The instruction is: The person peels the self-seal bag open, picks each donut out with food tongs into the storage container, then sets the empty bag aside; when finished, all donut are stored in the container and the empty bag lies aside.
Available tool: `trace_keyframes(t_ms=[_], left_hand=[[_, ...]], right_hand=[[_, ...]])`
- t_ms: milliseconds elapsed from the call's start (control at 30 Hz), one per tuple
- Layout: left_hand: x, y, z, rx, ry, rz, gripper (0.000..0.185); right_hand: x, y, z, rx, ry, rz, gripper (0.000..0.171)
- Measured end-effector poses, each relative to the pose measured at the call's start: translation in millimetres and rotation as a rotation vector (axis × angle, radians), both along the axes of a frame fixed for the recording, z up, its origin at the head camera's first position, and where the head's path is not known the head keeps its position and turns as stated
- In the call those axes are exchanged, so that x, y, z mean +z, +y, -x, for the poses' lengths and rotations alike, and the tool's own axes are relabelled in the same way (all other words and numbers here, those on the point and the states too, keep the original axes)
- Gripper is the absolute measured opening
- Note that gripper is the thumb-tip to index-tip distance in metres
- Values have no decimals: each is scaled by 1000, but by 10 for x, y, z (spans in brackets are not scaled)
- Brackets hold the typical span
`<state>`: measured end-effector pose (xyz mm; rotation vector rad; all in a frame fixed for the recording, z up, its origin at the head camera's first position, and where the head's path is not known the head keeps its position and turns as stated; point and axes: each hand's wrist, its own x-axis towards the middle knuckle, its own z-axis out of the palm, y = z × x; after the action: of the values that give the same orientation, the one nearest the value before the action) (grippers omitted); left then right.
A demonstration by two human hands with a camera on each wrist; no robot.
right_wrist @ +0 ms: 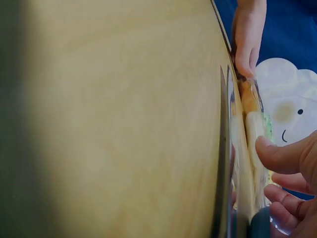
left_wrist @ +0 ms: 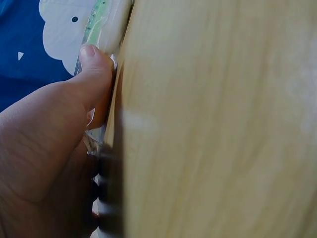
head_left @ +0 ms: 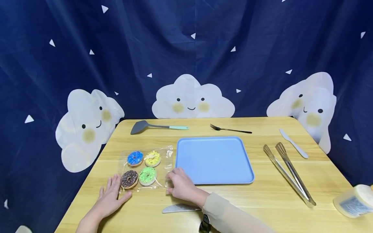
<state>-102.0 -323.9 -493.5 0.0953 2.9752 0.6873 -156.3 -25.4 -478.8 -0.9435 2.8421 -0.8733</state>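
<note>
A clear plastic bag (head_left: 161, 171) with several toy doughnuts lies flat at the left of the table. Inside are a blue doughnut (head_left: 135, 158), a yellow one (head_left: 152, 159), a chocolate-brown one (head_left: 129, 179) and a green one (head_left: 147, 176). At the bag's lower left, my left hand (head_left: 109, 200) rests with fingers spread and straight, its thumb by the bag's near edge. My right hand (head_left: 183, 186) has its fingers curled at the bag's right edge and pinches the film there. Its fingertips are partly hidden in the head view.
Right of the bag lies a blue tray (head_left: 214, 160). A knife (head_left: 180, 208) lies partly under the right forearm. Farther back are a spatula (head_left: 158, 126) and a fork (head_left: 230, 129). Tongs (head_left: 291, 174), another knife (head_left: 293, 143) and a white jar (head_left: 354, 200) are at the right.
</note>
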Motion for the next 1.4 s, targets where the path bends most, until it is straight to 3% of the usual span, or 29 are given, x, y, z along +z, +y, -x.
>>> trace_keyframes(t_ms=[133, 333, 467, 667, 900, 1400], left_hand=[[6, 3, -15, 5, -11, 2, 95], [-17, 6, -5, 2, 8, 20, 96], [-37, 10, 9, -1, 18, 27, 97], [-57, 11, 9, -2, 15, 30, 98], [-49, -4, 0, 5, -5, 23, 98], [36, 48, 36, 30, -78, 60, 101]], right_hand=[[-45, -33, -7, 7, 40, -11, 41], [-67, -40, -23, 18, 117, -1, 20], [-37, -15, -26, 13, 108, 35, 15], [49, 51, -3, -42, 15, 166, 17], [115, 135, 38, -93, -186, 372, 10], [78, 309, 93, -155, -391, 653, 6]])
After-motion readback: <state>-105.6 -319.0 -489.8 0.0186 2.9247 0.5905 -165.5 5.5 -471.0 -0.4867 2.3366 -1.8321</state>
